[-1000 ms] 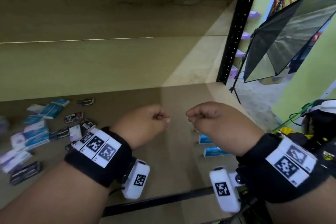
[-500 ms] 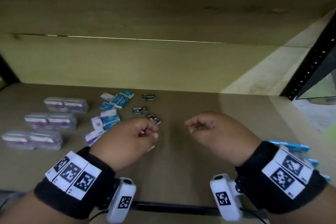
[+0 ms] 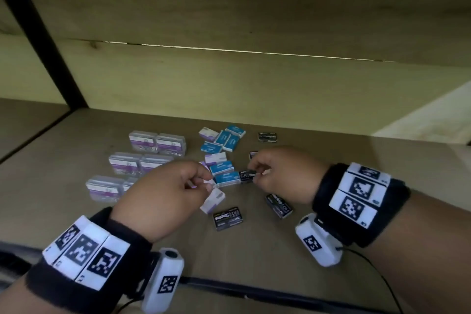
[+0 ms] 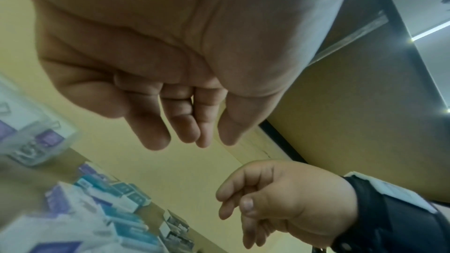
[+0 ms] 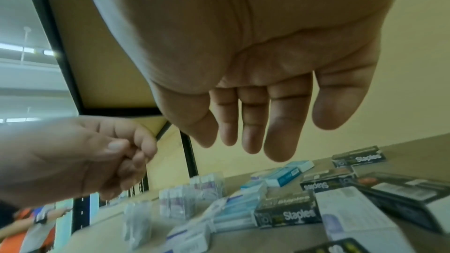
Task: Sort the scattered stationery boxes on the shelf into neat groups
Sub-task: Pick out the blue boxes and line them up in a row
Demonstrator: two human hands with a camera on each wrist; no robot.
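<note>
On the wooden shelf (image 3: pixel 369 173) lie scattered small boxes: blue ones (image 3: pixel 224 139), white-and-purple ones (image 3: pixel 212 200) and black staples boxes (image 3: pixel 227 218). Clear cases with purple labels (image 3: pixel 139 166) stand in pairs at the left. My left hand (image 3: pixel 201 183) hovers over a white-and-purple box, fingers loosely curled and holding nothing, as the left wrist view shows (image 4: pixel 185 132). My right hand (image 3: pixel 257 173) hangs just above a black staples box (image 3: pixel 247 176) that lies beside a blue box (image 3: pixel 226 178). Its fingers (image 5: pixel 277 138) point straight down, with nothing in them.
A black upright post (image 3: pixel 43 41) bounds the shelf at the left, and a dark rail (image 3: pixel 229 285) runs along the front edge. The shelf's back panel (image 3: pixel 229 89) rises behind the boxes. Bare wood extends to the right of the pile.
The view has swung left from the shelf's right end to the pile. Both hands have come down over the boxes, and their fists have loosened.
</note>
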